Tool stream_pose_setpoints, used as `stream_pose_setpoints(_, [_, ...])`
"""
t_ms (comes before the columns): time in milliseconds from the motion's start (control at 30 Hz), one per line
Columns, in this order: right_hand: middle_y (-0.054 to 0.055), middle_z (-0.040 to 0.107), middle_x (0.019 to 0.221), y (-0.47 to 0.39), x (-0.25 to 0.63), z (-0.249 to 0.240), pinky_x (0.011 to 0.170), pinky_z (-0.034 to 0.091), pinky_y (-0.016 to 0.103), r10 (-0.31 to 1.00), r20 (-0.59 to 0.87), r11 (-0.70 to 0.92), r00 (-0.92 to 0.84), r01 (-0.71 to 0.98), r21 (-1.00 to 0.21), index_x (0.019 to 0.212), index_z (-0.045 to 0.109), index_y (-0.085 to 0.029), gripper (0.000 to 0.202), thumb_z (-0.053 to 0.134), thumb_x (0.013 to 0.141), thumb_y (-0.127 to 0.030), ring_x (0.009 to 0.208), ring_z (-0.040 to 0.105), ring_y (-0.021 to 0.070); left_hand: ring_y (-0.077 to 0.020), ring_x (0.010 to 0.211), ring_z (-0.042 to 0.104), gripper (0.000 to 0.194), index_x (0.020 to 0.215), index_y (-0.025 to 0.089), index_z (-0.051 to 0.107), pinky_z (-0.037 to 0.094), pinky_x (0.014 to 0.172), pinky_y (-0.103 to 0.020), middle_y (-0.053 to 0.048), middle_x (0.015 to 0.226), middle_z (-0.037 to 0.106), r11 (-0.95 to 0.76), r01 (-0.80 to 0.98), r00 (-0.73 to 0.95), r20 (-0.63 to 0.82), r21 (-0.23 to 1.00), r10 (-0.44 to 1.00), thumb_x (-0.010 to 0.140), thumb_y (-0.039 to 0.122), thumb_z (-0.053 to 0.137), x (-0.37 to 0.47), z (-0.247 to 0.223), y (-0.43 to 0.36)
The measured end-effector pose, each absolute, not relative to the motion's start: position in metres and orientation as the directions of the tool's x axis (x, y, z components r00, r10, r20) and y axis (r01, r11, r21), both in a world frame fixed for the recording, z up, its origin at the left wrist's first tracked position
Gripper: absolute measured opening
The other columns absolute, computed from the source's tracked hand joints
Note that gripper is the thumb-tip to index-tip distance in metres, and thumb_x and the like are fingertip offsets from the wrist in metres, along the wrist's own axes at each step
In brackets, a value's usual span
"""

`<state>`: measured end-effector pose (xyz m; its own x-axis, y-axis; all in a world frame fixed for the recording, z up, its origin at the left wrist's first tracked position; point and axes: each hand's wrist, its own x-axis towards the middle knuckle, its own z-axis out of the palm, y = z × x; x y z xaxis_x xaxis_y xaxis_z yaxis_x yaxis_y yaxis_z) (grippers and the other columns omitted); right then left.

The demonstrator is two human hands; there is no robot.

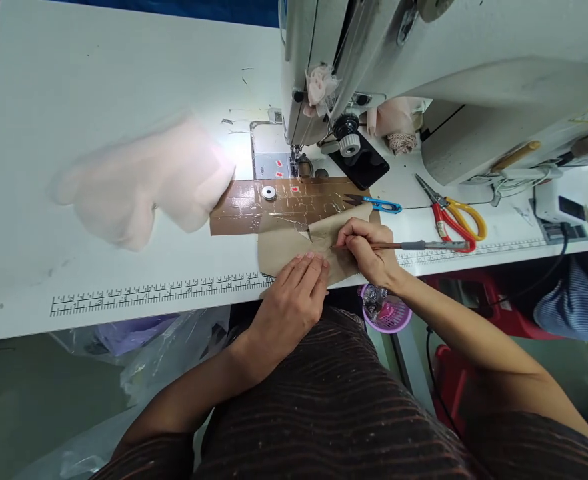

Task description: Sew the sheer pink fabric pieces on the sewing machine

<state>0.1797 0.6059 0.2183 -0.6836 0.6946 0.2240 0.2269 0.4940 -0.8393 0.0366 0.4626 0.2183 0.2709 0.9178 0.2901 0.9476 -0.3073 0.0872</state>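
Note:
My left hand (299, 287) lies flat, fingers stretched out together, on a tan sheet (279, 247); whether this is paper or cloth I cannot tell. My right hand (369, 250) is closed around a slim pen (414, 246) with a brown shaft and a grey rear part. Its front end points left onto the same sheet, close to the fingertips of my left hand. Beneath the sheet's far edge is a brown taped strip (239, 210) carrying a small metal bobbin (269, 193). Blue thread snips (374, 203) rest just beyond my right hand.
A sewing machine (319, 80) stands over the white table (124, 60). Pale pink fabric (144, 180) lies to the left. Scissors (454, 217) and a dark phone (361, 163) are at the right. A ruler scale (164, 293) runs along the front edge; a purple basket (391, 320) sits below.

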Motion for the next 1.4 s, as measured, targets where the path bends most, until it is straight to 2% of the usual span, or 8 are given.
stream_pose_setpoints(267, [-0.002,0.059,0.067,0.6028,0.1817,0.2244,0.058,0.043,0.024,0.474,0.303,0.641,-0.827,0.088,-0.762,0.077,0.058,-0.018,0.018,0.044,0.087,-0.013,0.059,0.053,0.0105,-0.0279,0.121,0.062,0.036,0.129,-0.003,0.057,0.049,0.108,-0.038,-0.023,0.13,0.063,-0.327,0.945,0.315,0.235,0.013,0.92,0.097,0.007,0.044,0.0386,0.2268,0.457])
stream_pose_setpoints(433, [-0.001,0.057,0.067,0.604,0.1786,0.2247,0.057,0.042,0.026,0.404,0.229,0.684,-0.885,0.127,-0.718,0.076,0.054,-0.021,0.018,0.043,0.088,-0.016,0.058,0.051,0.0123,-0.0274,0.117,0.063,0.034,0.127,-0.004,0.057,0.048,0.11,-0.041,-0.022,0.119,0.066,-0.319,0.943,0.289,0.246,0.091,0.925,0.097,0.005,0.044,0.0385,0.221,0.4565])
stream_pose_setpoints(633, [-0.002,0.048,0.058,0.6001,0.1801,0.2229,0.052,0.033,0.027,0.515,0.29,0.695,-0.807,0.195,-0.692,0.069,0.047,-0.021,0.023,0.037,0.089,-0.016,0.05,0.042,0.0113,-0.0247,0.11,0.065,0.027,0.117,0.002,0.064,0.053,0.106,-0.04,-0.017,0.11,0.068,-0.3,0.943,0.248,0.303,0.141,0.92,0.097,0.008,0.048,0.0374,0.2208,0.4576])
stream_pose_setpoints(767, [-0.003,0.048,0.055,0.6002,0.183,0.2219,0.049,0.032,0.027,0.479,0.262,0.658,-0.838,0.146,-0.739,0.065,0.045,-0.022,0.024,0.038,0.087,-0.015,0.047,0.042,0.0106,-0.0239,0.106,0.067,0.026,0.115,0.002,0.065,0.053,0.105,-0.038,-0.015,0.105,0.069,-0.299,0.947,0.252,0.313,0.113,0.916,0.096,0.006,0.049,0.038,0.2228,0.4588])
stream_pose_setpoints(933, [-0.001,0.051,0.06,0.6016,0.1817,0.2212,0.053,0.035,0.029,0.573,0.282,0.662,-0.769,0.232,-0.713,0.07,0.048,-0.022,0.021,0.039,0.088,-0.014,0.053,0.046,0.0126,-0.0252,0.109,0.066,0.026,0.117,0.002,0.064,0.052,0.106,-0.038,-0.016,0.109,0.069,-0.295,0.948,0.243,0.325,0.119,0.914,0.094,0.007,0.052,0.0382,0.221,0.4582])
stream_pose_setpoints(1067, [-0.002,0.046,0.054,0.5998,0.1806,0.2218,0.05,0.032,0.03,0.624,0.294,0.661,-0.724,0.289,-0.692,0.063,0.043,-0.023,0.025,0.037,0.087,-0.016,0.047,0.041,0.0123,-0.0247,0.111,0.065,0.028,0.12,0.002,0.063,0.05,0.108,-0.039,-0.017,0.112,0.068,-0.291,0.949,0.244,0.302,0.119,0.921,0.095,0.006,0.05,0.0383,0.2205,0.4575])
stream_pose_setpoints(1200, [-0.002,0.051,0.057,0.5988,0.1805,0.223,0.051,0.034,0.028,0.566,0.248,0.637,-0.786,0.226,-0.737,0.065,0.047,-0.022,0.025,0.037,0.087,-0.017,0.05,0.045,0.012,-0.0252,0.11,0.065,0.027,0.119,0.002,0.063,0.051,0.106,-0.038,-0.016,0.112,0.068,-0.29,0.953,0.253,0.301,0.085,0.92,0.095,0.006,0.05,0.0398,0.2208,0.4573])
stream_pose_setpoints(1400, [-0.003,0.05,0.057,0.5984,0.1789,0.2181,0.052,0.033,0.028,0.754,0.319,0.578,-0.574,0.349,-0.738,0.066,0.048,-0.022,0.024,0.038,0.087,-0.015,0.051,0.044,0.0118,-0.0258,0.107,0.066,0.027,0.118,0.002,0.063,0.053,0.106,-0.038,-0.016,0.111,0.068,-0.292,0.954,0.255,0.338,0.064,0.906,0.093,0.01,0.056,0.0403,0.2177,0.4579])
